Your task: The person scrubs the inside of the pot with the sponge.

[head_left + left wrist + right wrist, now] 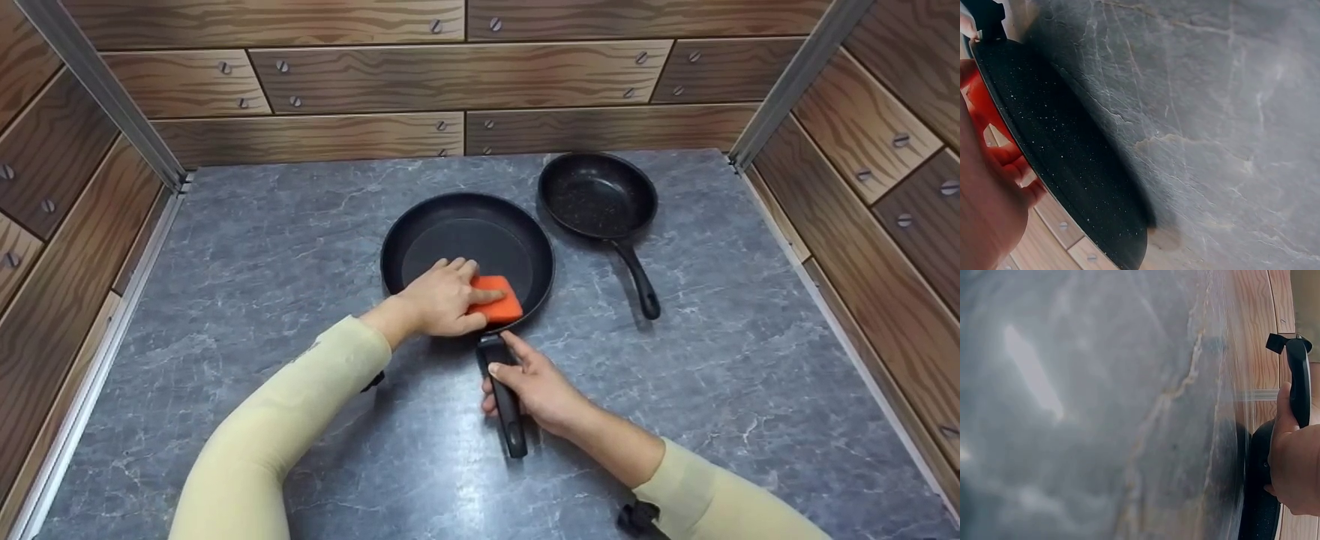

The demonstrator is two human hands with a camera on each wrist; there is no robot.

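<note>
A large black frying pan [457, 206] rests on the grey marbled table in the head view, its handle pointing toward me. My left hand [446, 300] reaches over its near rim and holds an orange sponge [506, 304] against the inside, index finger lying across the top. In the left wrist view the speckled outer side of the pan [1067, 146] hides part of the sponge [985, 104] and fingers. My right hand [544, 390] grips the pan's handle [506, 409], thumb on top and fingers beneath. The right wrist view also shows this hand [1297, 467] at the handle [1297, 377].
A smaller black frying pan [596, 191] stands at the back right, close to the large one, its handle [637, 281] angled toward me. Wood-patterned walls [457, 75] close off the table [262, 225] at the back and both sides.
</note>
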